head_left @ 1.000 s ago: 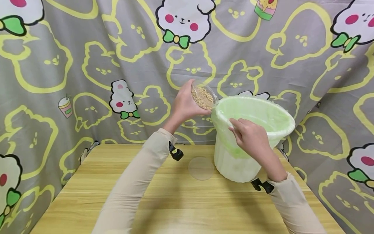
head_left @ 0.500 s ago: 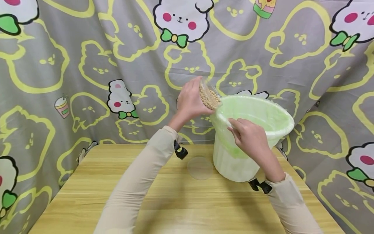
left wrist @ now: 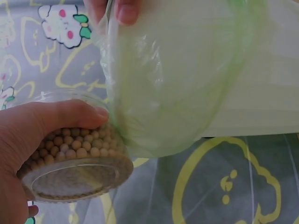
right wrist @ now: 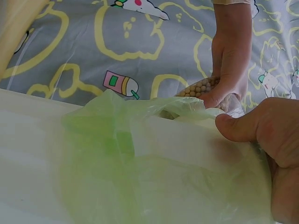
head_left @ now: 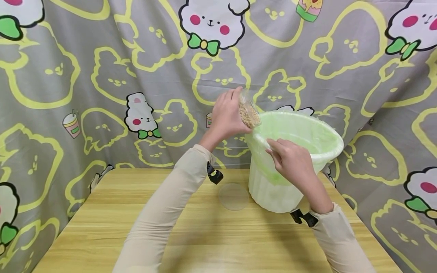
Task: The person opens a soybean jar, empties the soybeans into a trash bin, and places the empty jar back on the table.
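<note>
My left hand (head_left: 227, 113) grips a clear plastic jar (head_left: 250, 112) of small round beige beans, tipped with its mouth at the left rim of the white trash bin (head_left: 273, 197). In the left wrist view the beans (left wrist: 81, 144) lie behind the jar's clear base, the thumb across its side. A thin pale-green trash bag (left wrist: 163, 84) lines the bin and folds down over the rim. My right hand (head_left: 291, 157) pinches the near rim through that bag; in the right wrist view its thumb (right wrist: 236, 128) lies on the outside, with the other fingers mostly hidden.
A translucent round lid (head_left: 233, 196) lies flat on the wooden table (head_left: 136, 223), just left of the bin's foot. Behind and along both sides hangs a grey curtain (head_left: 164, 87) with cartoon prints. Black wrist mounts (head_left: 215, 175) stick out below both cuffs.
The left hand has moved right with the jar, which is tipped further toward the bin's mouth. The right hand keeps its hold on the rim.
</note>
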{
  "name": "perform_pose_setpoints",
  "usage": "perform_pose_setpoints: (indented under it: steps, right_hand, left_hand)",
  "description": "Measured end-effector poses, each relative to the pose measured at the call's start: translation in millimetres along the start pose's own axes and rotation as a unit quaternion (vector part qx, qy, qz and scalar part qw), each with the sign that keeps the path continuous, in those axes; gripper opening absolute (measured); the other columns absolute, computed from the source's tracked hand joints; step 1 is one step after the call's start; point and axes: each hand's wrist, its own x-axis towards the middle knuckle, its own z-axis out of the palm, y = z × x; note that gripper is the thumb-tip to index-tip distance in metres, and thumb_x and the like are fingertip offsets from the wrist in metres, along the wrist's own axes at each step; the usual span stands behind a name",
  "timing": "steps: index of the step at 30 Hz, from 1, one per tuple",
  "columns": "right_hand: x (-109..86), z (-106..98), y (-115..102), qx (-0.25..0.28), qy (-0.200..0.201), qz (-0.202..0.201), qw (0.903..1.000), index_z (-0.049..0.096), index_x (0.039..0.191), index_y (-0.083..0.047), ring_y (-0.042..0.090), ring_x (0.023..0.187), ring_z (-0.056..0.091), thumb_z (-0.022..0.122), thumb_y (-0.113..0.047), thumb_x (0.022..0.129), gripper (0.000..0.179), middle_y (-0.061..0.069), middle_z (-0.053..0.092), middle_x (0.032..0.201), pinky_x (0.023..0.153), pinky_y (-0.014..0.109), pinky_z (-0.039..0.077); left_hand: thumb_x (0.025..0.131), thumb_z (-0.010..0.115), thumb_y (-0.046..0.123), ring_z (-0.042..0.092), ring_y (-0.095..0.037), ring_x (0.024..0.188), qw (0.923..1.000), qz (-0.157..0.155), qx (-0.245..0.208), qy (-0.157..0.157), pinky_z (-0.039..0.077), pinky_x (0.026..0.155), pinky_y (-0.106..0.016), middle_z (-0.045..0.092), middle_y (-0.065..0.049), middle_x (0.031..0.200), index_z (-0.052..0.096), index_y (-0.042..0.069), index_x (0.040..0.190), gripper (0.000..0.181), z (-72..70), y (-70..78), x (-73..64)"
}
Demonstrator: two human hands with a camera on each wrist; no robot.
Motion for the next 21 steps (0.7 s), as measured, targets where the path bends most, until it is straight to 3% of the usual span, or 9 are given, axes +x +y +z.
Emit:
perform_pose_setpoints:
  steps: [6,14,21]
  right_hand:
    - [-0.2,0,0,0.001,0.000,0.000,1.0000,0.075,0.111,-0.001,0.017,0.050,0.043,0.075,-0.008,0.089,0.023,0.006,0.057,0.065,0.041,0.030,0.034]
    - [0.1,1,1,0.000,-0.001,0.003,1.0000,0.075,0.111,-0.001,0.015,0.050,0.041,0.075,-0.008,0.089,0.023,0.005,0.053,0.063,0.041,0.029,0.032]
    - [-0.3,1,1,0.000,0.002,0.004,1.0000,0.075,0.109,-0.001,0.015,0.050,0.040,0.076,-0.008,0.088,0.022,0.004,0.051,0.062,0.042,0.029,0.032]
  left_hand:
    - [0.056,0.096,0.048,0.039,-0.026,0.144,0.9997,0.004,0.009,-0.021,0.037,0.121,-0.036,0.042,-0.007,0.157,0.028,0.012,0.159,0.129,-3.5,4.8,2.1]
    - [0.058,0.097,0.045,0.034,-0.025,0.143,0.9996,-0.009,0.001,-0.029,0.051,0.102,-0.037,0.032,-0.007,0.158,0.026,0.016,0.160,0.127,-5.3,10.1,1.6]
    - [0.059,0.097,0.046,0.034,-0.025,0.145,0.9995,0.011,0.015,-0.025,0.046,0.111,-0.035,0.035,-0.006,0.159,0.024,0.013,0.161,0.130,-6.9,11.9,0.2]
